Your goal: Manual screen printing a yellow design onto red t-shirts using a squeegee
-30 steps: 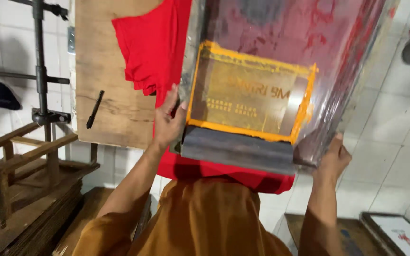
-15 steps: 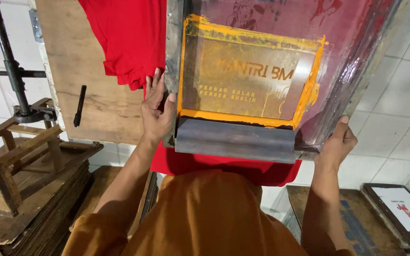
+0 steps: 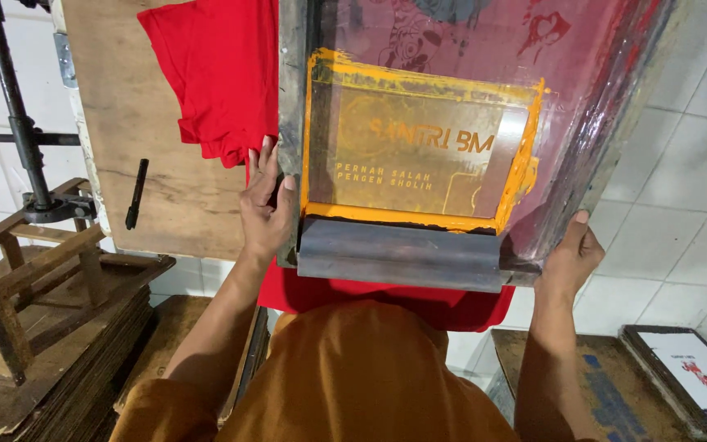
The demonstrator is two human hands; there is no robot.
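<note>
Left hand (image 3: 265, 214), fingers together, clamps the near-left edge and right hand (image 3: 570, 260) the near-right corner of the metal-framed, orange-inked printing screen (image 3: 419, 164) lying over the red cotton shirt (image 3: 222, 78) on the wooden board (image 3: 137, 139); uneven pressure risks smearing.

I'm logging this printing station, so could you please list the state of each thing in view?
Printing screen: gripped on both sides, orange ink around the stencil.
Left hand: on the frame's left edge.
Right hand: holding the right corner.
Red shirt: spread on the wooden board.
Black marker: lying loose.
</note>
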